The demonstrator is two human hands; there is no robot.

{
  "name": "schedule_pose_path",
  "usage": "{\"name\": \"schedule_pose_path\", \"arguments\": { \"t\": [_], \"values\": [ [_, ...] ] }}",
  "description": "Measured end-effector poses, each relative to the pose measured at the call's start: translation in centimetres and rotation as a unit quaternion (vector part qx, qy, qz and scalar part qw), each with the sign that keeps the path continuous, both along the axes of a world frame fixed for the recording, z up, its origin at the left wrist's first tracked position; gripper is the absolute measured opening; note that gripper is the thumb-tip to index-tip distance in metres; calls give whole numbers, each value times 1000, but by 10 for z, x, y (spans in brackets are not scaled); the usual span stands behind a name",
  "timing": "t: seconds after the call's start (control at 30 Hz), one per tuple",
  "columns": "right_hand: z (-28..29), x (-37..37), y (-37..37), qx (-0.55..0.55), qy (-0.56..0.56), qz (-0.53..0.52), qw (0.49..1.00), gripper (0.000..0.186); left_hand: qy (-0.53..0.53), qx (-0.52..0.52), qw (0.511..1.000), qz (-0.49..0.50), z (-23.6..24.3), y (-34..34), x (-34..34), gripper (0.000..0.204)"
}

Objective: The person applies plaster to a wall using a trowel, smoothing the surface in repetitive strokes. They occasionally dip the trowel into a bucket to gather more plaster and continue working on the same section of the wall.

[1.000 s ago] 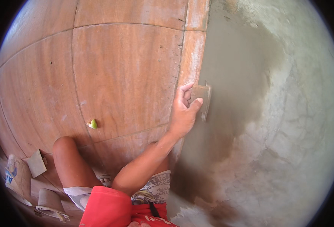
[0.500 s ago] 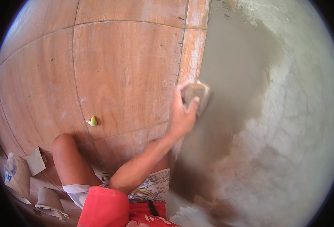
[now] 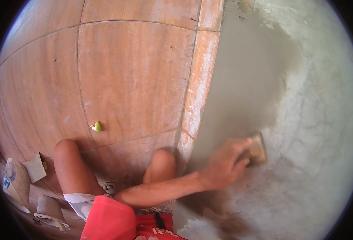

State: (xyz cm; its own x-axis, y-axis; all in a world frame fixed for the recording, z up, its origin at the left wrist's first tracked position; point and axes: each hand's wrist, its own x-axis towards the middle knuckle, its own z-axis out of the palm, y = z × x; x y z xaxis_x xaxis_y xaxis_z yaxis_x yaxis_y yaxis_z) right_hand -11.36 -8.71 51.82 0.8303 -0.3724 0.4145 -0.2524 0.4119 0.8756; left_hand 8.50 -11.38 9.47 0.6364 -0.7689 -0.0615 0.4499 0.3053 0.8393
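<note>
My left hand [image 3: 224, 164] reaches across to the right with the arm stretched out, blurred by motion. Its fingers and thumb grip a small brown block with rounded corners, which looks like a sponge [image 3: 258, 149]. The sponge is against the grey cement surface [image 3: 300, 176], at the edge of a smooth, darker, damp-looking patch [image 3: 248, 76]. To the left of that patch runs a narrow tile strip [image 3: 202, 76] with whitish smears. My right hand is not in view.
Large brown wood-look tiles [image 3: 136, 76] cover the left side. A small green-and-white scrap [image 3: 96, 127] lies on them. At the lower left are a flat grey piece [image 3: 36, 168], a cut-off printed bag [image 3: 18, 182] and a grey container [image 3: 48, 209]. My bent knees [image 3: 160, 164] are close below.
My left hand has swept the sponge from the tile strip rightward and nearer to me, across the damp patch to its right edge. The grip is kept.
</note>
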Motion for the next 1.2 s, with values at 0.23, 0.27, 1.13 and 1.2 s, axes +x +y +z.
{"name": "schedule_pose_path", "arguments": {
  "t": [0.23, 0.27, 1.13, 1.2],
  "values": [
    [17, -13, 3, 38, 12, -13, 999, 57, 177, 116, 976, 50, -125, -74, 71, 50],
    [15, -10, 1, 40, 27, -15, 999, 58, 131, 118, 983, 58, -112, -79, 68, 50],
    [4, 7, -2, 44, 36, 4, 998, 51, -31, -67, 997, 2, 5, -47, 31, 50],
    [12, -7, 0, 26, 38, -6, 999, 53, -13, -111, 994, -15, 9, -37, 28, 50]
  ]
}}
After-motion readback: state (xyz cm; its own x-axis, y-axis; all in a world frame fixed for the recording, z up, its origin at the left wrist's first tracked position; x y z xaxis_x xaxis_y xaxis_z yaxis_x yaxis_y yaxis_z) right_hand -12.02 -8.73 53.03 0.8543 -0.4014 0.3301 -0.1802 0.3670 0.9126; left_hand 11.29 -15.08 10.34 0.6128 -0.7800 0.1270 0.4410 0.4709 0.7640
